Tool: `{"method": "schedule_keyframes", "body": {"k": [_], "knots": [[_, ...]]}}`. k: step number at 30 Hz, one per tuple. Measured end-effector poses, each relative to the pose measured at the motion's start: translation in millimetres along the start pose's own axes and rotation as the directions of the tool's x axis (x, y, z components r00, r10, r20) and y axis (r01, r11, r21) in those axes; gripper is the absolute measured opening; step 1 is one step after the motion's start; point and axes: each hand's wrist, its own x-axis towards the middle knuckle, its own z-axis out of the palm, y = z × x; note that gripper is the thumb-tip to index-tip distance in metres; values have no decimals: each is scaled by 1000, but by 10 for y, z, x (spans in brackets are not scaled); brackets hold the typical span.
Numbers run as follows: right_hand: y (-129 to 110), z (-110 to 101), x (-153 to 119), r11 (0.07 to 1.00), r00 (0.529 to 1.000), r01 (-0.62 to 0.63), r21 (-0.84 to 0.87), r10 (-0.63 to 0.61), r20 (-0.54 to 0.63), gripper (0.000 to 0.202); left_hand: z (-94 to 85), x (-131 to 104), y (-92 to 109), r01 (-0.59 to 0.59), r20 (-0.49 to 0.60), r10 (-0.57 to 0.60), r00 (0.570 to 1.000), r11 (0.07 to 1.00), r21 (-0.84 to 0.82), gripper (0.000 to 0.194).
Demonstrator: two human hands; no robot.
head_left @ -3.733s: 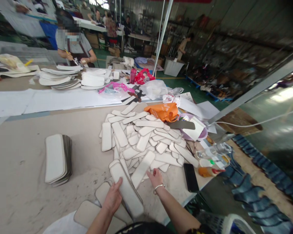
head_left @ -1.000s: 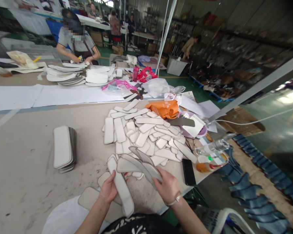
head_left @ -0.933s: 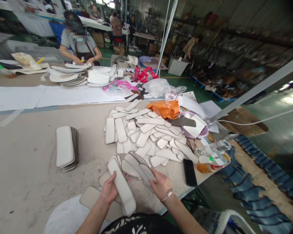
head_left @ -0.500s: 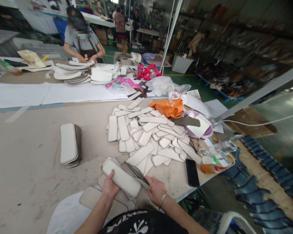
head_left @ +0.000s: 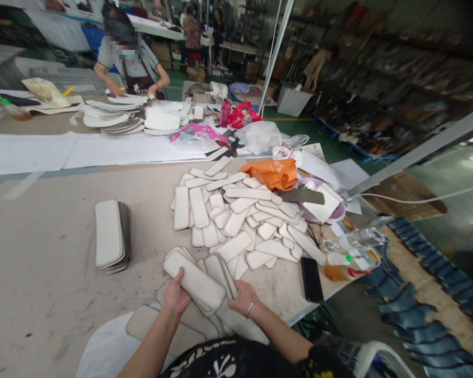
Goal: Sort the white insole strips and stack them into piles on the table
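My left hand (head_left: 177, 295) is closed round a small stack of flat white padded pieces (head_left: 195, 279), oblong with rounded corners and darker edges; the thumb lies on the top one. Close by on the right, my right hand (head_left: 242, 298) grips a few more such pieces (head_left: 219, 270) by their lower end, and its fingertips are partly hidden. Beneath both hands, larger flat beige pieces (head_left: 150, 326) lie on a white sheet (head_left: 102, 344). Just beyond, a loose heap of the same white pieces (head_left: 236, 218) spreads over the table.
A neat stack of white pieces (head_left: 109, 233) stands to the left. At right are a phone (head_left: 311, 279), a clear bottle (head_left: 357, 239), an orange bag (head_left: 274, 173) and a purple basin (head_left: 341, 212). Across the table a co-worker (head_left: 132, 65) handles white pieces. A slanted metal pole (head_left: 421, 149) crosses at right.
The pieces in my right hand have turned from nearly edge-on to showing their white faces. That hand has shifted slightly left; my left hand keeps hold of its stack.
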Motion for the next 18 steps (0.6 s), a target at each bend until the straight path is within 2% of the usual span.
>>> {"method": "schedule_keyframes", "body": {"k": [2,4,7,9,11,15,18], "knots": [[-21,-79,-72,995,998,66,-80,-68,-18,22,-39,-58,111,-89,-23,88,996,995,-45,29],[-39,-216,-162,981,987,143,-135,-151,-57,21,-108,-142,241,-124,18,126,992,988,-87,27],[-54,-424,-269,956,963,210,-203,-238,-125,23,-234,-283,362,-75,153,91,984,992,-105,27],[-46,-486,-295,945,960,199,-258,-240,-141,22,-309,-352,346,-22,178,37,983,996,-87,28],[-19,-463,-288,937,970,162,-309,-209,-125,21,-370,-385,262,10,152,2,988,997,-82,30],[75,-264,-248,935,985,99,-340,-142,-102,30,-482,-381,51,4,100,11,995,989,-151,35],[140,-139,-234,945,993,92,-314,-112,-48,37,-546,-381,-28,52,118,-36,992,989,-135,39]]}}
